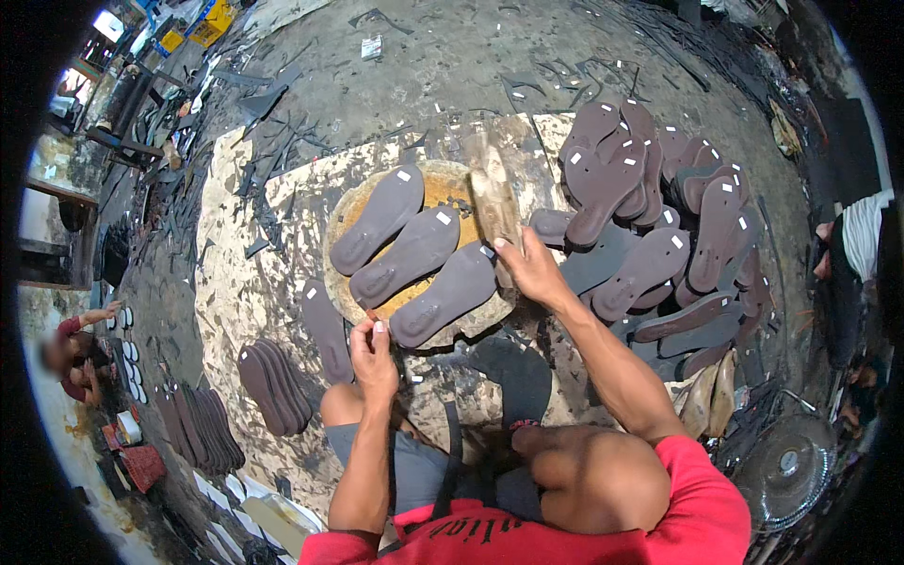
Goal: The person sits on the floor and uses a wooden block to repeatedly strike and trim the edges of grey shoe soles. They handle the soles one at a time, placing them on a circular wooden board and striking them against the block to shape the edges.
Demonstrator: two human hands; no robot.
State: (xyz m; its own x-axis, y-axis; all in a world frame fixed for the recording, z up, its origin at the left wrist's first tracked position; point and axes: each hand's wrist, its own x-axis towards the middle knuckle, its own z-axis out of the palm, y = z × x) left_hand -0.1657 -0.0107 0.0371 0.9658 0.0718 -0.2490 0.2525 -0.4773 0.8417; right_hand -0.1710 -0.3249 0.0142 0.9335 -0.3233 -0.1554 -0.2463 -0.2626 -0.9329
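My right hand (532,268) grips a worn wooden mallet (494,193), its far end blurred, over the right side of a round work block (336,231) with a yellowish top. Three brown sandal soles lie slantwise on that block: a far sole (381,218), a middle sole (407,254) and a near sole (444,297), each with a white tag at the toe. By the near sole's heel, my left hand (375,360) is closed in a pinch; a small reddish bit shows at the fingertips, too small to name. Another sole (326,330) rests left of the block.
A large heap of soles (650,226) spreads on the right. Stacked soles (273,386) and a longer row (198,428) stand at left. Dark scraps (268,99) litter the floor. A fan (786,461) is at lower right. Another person (75,353) sits at far left.
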